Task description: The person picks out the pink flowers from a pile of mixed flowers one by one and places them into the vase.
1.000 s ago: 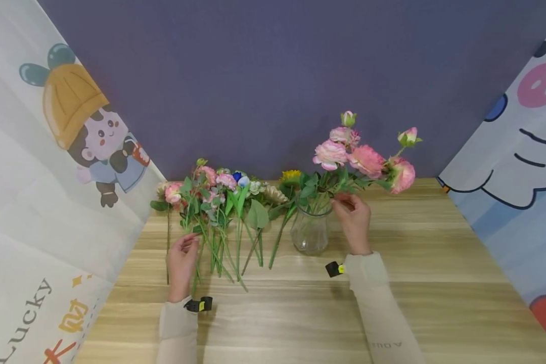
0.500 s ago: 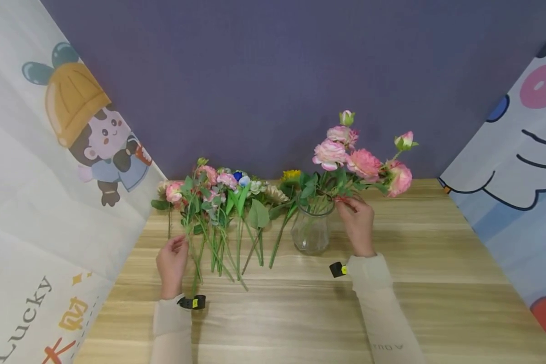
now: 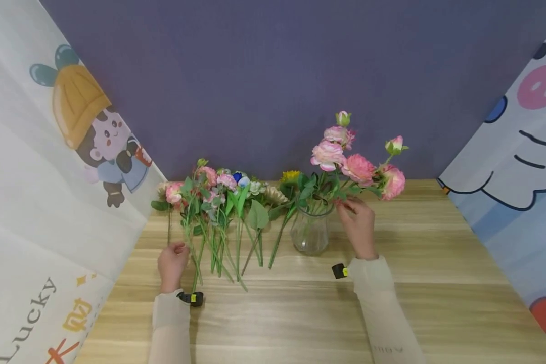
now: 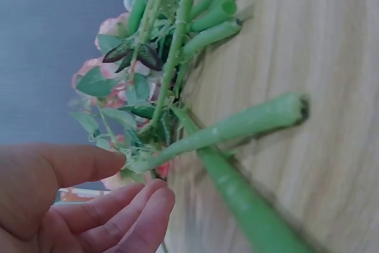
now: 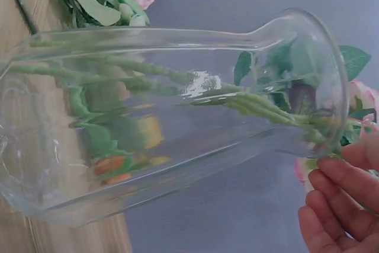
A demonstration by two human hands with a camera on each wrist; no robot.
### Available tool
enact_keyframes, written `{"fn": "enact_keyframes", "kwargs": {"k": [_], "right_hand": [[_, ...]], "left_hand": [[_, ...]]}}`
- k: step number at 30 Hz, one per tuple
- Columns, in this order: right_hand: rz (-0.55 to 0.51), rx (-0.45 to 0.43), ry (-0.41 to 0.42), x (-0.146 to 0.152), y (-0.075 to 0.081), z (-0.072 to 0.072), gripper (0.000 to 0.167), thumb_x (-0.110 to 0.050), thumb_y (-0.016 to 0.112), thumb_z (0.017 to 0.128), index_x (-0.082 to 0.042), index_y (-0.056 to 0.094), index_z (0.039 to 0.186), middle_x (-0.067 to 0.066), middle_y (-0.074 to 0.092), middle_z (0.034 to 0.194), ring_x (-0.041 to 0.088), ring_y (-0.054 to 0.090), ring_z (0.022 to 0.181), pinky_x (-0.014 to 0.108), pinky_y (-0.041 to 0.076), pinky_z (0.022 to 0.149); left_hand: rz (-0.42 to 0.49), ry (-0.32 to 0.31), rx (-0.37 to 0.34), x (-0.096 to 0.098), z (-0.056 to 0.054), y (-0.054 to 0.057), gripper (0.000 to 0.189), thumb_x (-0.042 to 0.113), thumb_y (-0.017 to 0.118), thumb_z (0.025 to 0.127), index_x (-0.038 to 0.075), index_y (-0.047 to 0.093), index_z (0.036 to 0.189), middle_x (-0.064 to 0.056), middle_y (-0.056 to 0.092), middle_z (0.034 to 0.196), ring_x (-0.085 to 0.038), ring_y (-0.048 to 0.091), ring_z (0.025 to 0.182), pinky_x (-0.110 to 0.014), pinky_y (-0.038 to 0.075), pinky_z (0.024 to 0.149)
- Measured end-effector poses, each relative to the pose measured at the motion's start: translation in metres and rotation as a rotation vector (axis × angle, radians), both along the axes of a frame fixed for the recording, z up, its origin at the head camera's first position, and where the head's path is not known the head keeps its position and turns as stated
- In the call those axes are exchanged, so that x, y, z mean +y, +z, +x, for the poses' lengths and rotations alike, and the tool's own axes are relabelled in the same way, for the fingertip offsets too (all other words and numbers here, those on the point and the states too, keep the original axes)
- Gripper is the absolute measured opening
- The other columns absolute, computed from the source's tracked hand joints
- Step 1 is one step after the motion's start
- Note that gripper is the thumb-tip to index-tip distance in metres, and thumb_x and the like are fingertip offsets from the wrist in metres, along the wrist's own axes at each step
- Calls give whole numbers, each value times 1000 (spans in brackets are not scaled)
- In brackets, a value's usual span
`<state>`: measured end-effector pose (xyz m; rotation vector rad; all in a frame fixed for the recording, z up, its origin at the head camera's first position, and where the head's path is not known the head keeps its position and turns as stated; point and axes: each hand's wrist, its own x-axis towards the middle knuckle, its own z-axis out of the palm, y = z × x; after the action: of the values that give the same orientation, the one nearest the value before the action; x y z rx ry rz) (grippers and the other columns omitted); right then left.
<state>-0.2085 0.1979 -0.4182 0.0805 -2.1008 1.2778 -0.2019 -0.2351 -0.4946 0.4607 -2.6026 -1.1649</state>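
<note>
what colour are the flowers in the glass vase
The flowers are pink, some paler and some deeper, with green leaves below; the head view shows them best.

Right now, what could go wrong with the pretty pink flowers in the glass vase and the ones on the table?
The pink ranunculus-like blooms lean mostly to the right of the glass vase, so their weight might tip it.

The right grip is right beside the vase's mouth, so a bump could knock it.

On the wooden table, green stems cross each other near the left grip, so pulling one might drag its neighbours along.
</note>
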Motion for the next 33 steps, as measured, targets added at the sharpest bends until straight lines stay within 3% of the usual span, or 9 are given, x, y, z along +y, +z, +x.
{"fn": "enact_keyframes", "kwargs": {"k": [4, 7, 11, 20, 25, 28, 33], "right_hand": [[-124, -110, 55, 1, -3, 4, 19, -6, 62, 89, 8, 70, 99, 22, 67, 103, -1, 60, 81, 6, 46, 73], [-196, -161, 85, 0, -1, 12, 23, -6, 60, 91, 10, 67, 105, 25, 64, 108, -9, 56, 80, 6, 46, 72], [-240, -214, 87, -6, 9, 29, 23, -2, 58, 90, 12, 64, 107, 29, 63, 109, -7, 56, 80, 7, 46, 72], [-280, -285, 112, -4, -33, 31, 26, -13, 60, 93, 5, 65, 110, 22, 65, 107, -4, 58, 86, 9, 47, 76], [-275, -333, 131, -7, -44, 33, 28, -15, 59, 94, 4, 64, 113, 23, 64, 110, -1, 57, 88, 11, 46, 78], [-284, -337, 140, -8, -46, 36, 27, -15, 59, 94, 5, 63, 113, 23, 64, 111, -1, 57, 90, 11, 46, 80], [-352, -329, 164, -10, -49, 43, 26, -13, 59, 94, 6, 63, 111, 24, 62, 112, 8, 61, 92, 14, 47, 80]], "left_hand": [[94, -37, -61, -2, -2, -4, 29, 11, 54, 90, -10, 62, 109, -29, 64, 99, -23, 64, 61, -27, 50, 53], [193, -53, -105, -4, -4, -8, 33, 11, 53, 91, -12, 59, 114, -32, 61, 105, -15, 62, 60, -24, 52, 52], [307, -55, -143, -6, -7, -13, 38, 11, 53, 92, -14, 54, 120, -35, 57, 112, -12, 63, 63, -22, 53, 56], [628, -86, -197, 0, -8, -11, 48, 4, 54, 93, -18, 37, 133, -29, 49, 121, -6, 60, 76, -20, 54, 67], [688, -107, -206, 6, -6, -6, 51, 6, 54, 95, -16, 34, 136, -27, 45, 129, -4, 59, 82, -19, 54, 73], [700, -104, -179, 10, -4, -2, 49, 7, 54, 95, -14, 35, 134, -21, 53, 119, -4, 60, 82, -19, 54, 72], [721, -108, -107, 19, 0, 4, 34, 5, 57, 93, -9, 45, 121, 2, 56, 91, -5, 60, 78, -25, 56, 70]]}}
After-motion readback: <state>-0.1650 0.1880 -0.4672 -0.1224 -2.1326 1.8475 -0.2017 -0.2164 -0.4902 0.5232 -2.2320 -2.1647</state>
